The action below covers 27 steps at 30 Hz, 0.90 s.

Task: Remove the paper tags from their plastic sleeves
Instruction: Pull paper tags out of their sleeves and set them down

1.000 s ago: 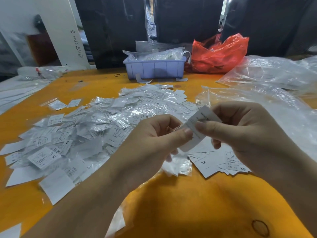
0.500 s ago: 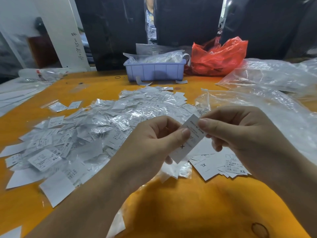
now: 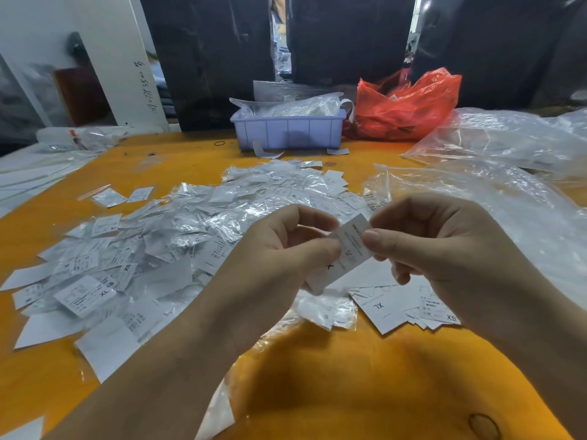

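**Sliding one tag free**

My left hand (image 3: 279,249) and right hand (image 3: 428,246) both pinch one sleeved paper tag (image 3: 351,249) above the orange table (image 3: 365,385). I should grip plastic only with my left and pull paper toward 2 o'clock, straight, so nothing tears. The unsorted pile (image 3: 190,230) lies at 10 o'clock.

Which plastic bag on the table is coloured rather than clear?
The red bag, at the back just right of the lilac bin. The big bags along the right side are clear.
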### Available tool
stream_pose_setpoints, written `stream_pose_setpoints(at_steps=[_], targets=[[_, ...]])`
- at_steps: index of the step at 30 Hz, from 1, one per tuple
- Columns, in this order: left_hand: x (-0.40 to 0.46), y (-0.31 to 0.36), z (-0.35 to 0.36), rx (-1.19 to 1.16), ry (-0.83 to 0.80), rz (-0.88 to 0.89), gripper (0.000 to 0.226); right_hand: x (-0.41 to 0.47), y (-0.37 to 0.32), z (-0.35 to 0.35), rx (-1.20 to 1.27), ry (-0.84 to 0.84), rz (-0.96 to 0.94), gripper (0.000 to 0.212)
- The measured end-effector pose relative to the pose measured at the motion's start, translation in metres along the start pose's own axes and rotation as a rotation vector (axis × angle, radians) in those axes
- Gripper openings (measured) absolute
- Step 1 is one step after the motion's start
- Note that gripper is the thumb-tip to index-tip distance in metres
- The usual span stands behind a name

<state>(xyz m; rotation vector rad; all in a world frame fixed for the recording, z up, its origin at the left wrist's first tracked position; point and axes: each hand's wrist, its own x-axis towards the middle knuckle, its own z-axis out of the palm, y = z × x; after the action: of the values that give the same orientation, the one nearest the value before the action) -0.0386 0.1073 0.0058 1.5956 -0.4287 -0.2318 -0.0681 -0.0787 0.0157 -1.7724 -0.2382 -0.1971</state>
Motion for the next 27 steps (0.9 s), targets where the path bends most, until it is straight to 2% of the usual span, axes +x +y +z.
stream_pose_setpoints(at_steps=[4,7,10,20,22,24,27], targets=[[0.000,-0.002,-0.001,0.023,0.016,0.019,0.018,-0.002,0.000,0.004,-0.009,-0.042,0.003,0.024],[0.000,-0.002,-0.002,0.015,0.026,0.019,0.016,-0.001,-0.001,0.000,-0.021,-0.028,0.000,0.012],[0.001,-0.003,-0.002,0.022,0.032,0.020,0.015,0.000,0.000,-0.003,-0.073,0.013,-0.019,0.017],[0.004,-0.008,-0.004,0.105,0.082,0.017,0.018,-0.003,0.001,0.002,-0.123,-0.029,-0.061,0.010],[0.005,-0.012,-0.007,0.251,0.169,0.030,0.014,-0.004,0.002,0.000,-0.210,0.011,-0.089,0.010],[0.008,-0.017,-0.014,0.569,0.294,0.072,0.010,-0.004,0.004,-0.005,-0.489,0.025,-0.130,0.009],[0.012,-0.020,-0.022,0.947,0.405,0.078,0.027,-0.005,0.004,-0.010,-0.831,-0.014,-0.097,0.012]])
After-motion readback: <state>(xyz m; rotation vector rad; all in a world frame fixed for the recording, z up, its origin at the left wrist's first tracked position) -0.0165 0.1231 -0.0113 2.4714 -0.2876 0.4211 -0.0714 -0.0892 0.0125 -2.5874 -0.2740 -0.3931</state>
